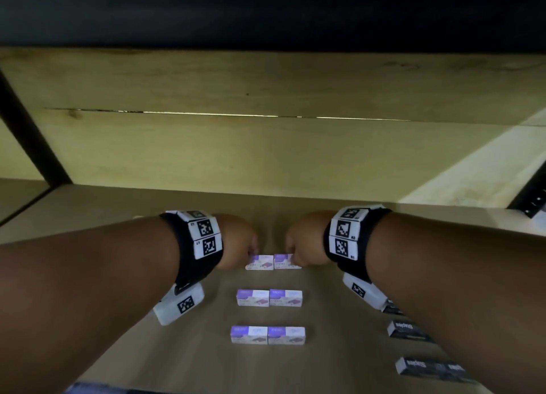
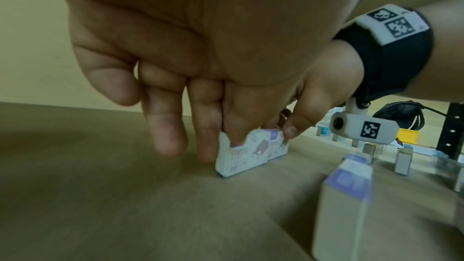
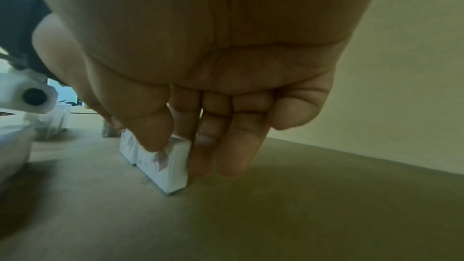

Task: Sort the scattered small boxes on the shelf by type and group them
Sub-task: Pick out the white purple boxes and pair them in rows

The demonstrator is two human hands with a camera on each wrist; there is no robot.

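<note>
Pinching a purple-and-white box apiece, both hands work at the far end of the shelf. The left hand has its thumb on the near face and its fingers behind the left box, and the right hand grips the right box the same way. The left wrist view shows the two boxes standing side by side and touching, with both resting on the shelf board.

Nearer the person lie a middle pair and a front pair of the same purple boxes, each pair set flush, so the far pair looks like the third row of a column. Dark boxes marked Staples sit in their own line to the right, well apart from the purple ones.

To finish this step well, I would press the two boxes lightly together so no gap remains, then square their near edges parallel to the rows in front and line the seam up with the seams below. The boxes are light and likely to slide or tip, so the grip should stay low and gentle. Letting go straight upward, one hand at a time, should keep them from being dragged askew. The wrist cameras hang close to the nearer rows, so the forearms should lift before drawing back.
</note>
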